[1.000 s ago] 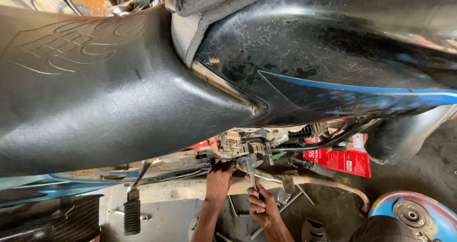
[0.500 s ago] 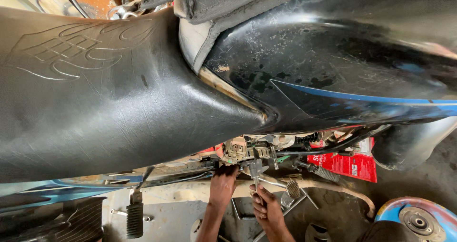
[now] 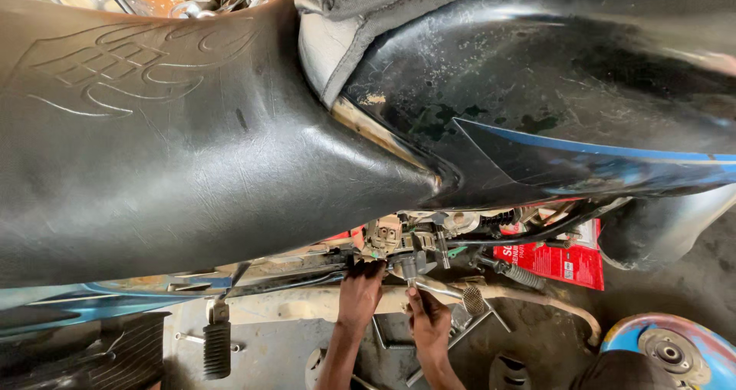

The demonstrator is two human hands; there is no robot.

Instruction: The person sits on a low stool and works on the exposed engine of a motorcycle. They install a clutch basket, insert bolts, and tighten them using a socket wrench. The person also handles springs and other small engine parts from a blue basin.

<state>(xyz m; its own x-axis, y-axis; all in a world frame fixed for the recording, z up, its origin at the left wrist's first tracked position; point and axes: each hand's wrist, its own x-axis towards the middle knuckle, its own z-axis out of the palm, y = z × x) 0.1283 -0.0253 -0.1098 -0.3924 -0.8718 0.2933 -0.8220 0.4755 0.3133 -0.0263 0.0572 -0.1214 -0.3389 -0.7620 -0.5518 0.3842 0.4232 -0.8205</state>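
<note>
A metal tool, its long axis upright, is clamped in the right hand; the engine part just above is gripped by the left hand.

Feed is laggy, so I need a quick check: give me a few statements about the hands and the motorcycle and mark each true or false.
1. Both hands reach up to the engine parts below the seat. True.
2. The left hand rests on the footpeg. False: it is up at the engine parts, well right of the footpeg.
3. The right hand grips a slim metal tool. True.
4. The red package lies on the seat. False: it lies low, beyond the engine.
5. The tank is plain red. False: black with a blue stripe.
</note>
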